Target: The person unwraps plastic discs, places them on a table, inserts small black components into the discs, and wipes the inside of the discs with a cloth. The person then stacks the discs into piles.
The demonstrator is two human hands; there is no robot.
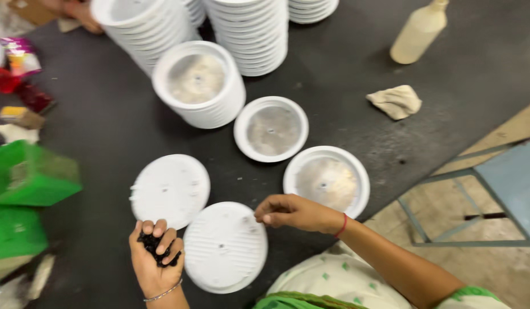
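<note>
White plastic dish [225, 247] lies upside down at table edge; right hand [293, 213] pinches its rim, left hand [155, 257] cupped round small black bits [156, 247]; second flipped dish [170, 190] beside; three upright singles plus tall stacks [250, 31] look untouched, so early days.

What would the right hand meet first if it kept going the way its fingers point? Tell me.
The right hand points left, fingertips at the rim of the face-down white disc. It would probably meet that disc first.
</note>
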